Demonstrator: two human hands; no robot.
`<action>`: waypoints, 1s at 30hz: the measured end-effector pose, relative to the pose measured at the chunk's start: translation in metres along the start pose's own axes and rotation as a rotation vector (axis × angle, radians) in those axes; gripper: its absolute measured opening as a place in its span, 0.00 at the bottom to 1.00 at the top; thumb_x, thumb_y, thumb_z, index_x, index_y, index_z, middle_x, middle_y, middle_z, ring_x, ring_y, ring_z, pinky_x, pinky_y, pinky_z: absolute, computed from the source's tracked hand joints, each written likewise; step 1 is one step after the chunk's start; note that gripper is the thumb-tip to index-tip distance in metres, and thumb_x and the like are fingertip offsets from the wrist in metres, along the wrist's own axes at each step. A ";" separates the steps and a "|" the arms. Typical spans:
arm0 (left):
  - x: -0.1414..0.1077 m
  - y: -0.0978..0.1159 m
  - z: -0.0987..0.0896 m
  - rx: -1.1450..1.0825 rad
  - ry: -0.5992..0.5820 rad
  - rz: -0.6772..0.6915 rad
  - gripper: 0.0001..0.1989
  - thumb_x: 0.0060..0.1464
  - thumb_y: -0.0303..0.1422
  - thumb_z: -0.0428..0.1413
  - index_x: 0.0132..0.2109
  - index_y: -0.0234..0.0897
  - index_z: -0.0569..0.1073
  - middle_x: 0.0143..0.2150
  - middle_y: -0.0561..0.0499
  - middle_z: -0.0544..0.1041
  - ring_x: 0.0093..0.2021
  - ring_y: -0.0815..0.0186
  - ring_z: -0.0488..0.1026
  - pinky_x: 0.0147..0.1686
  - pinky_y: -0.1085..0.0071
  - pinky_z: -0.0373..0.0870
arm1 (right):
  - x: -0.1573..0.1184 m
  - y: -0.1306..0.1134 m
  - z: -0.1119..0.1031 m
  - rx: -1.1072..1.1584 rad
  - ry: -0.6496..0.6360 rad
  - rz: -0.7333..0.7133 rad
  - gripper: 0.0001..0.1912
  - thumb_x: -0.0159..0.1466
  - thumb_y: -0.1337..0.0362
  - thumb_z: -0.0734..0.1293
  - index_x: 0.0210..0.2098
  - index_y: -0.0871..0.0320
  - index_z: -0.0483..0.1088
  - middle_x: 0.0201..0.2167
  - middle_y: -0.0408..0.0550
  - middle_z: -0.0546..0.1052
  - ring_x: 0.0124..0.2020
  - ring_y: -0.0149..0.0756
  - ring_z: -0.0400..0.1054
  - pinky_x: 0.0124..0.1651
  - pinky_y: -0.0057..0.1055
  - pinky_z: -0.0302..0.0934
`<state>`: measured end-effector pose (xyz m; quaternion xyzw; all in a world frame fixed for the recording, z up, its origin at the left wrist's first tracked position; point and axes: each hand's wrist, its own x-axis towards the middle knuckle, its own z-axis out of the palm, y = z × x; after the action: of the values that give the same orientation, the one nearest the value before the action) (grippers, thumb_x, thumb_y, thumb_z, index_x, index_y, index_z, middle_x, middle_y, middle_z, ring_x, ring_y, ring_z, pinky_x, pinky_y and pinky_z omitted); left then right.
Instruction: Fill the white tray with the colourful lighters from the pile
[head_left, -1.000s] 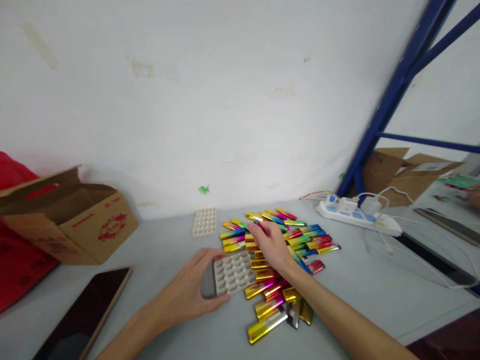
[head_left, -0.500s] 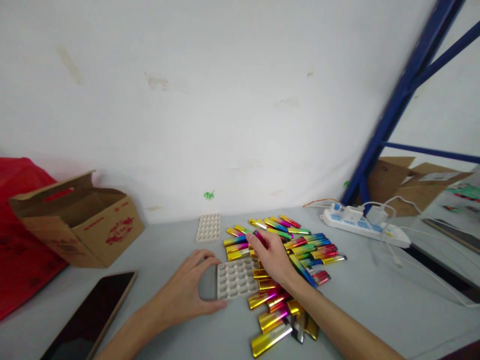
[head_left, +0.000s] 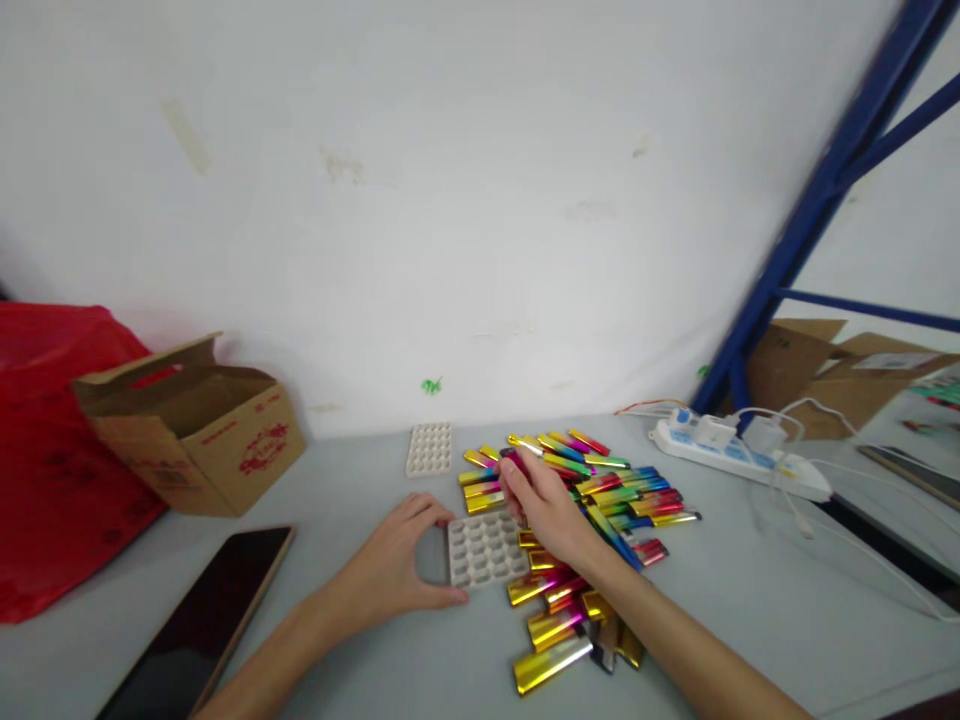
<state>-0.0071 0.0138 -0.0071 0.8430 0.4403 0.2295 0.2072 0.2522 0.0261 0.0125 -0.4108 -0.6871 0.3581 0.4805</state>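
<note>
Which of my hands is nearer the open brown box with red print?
Left. Your left hand is at the near tray's edge; your right is farther away, over the shiny pieces.

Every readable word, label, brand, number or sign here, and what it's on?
Nothing can be quoted with certainty:
Open cardboard box, left: red and dark print, too blurred.
Carton, far right: small dark mark, unclear.
White label on that carton: too small.
Power strip: blue markings, too small.
Wall: green scrawl, illegible.
Shiny colored pieces: no legible text.
</note>
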 end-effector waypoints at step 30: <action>0.009 -0.012 0.005 0.052 -0.010 -0.018 0.30 0.41 0.54 0.78 0.45 0.42 0.79 0.47 0.47 0.82 0.50 0.48 0.80 0.56 0.55 0.78 | 0.005 0.004 0.021 -0.592 -0.379 -0.324 0.15 0.78 0.53 0.72 0.39 0.56 0.74 0.37 0.49 0.82 0.40 0.40 0.76 0.43 0.31 0.63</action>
<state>-0.0076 0.0270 -0.0154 0.8452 0.4525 0.2121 0.1893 0.2322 0.0300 0.0044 -0.3443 -0.8935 0.1333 0.2558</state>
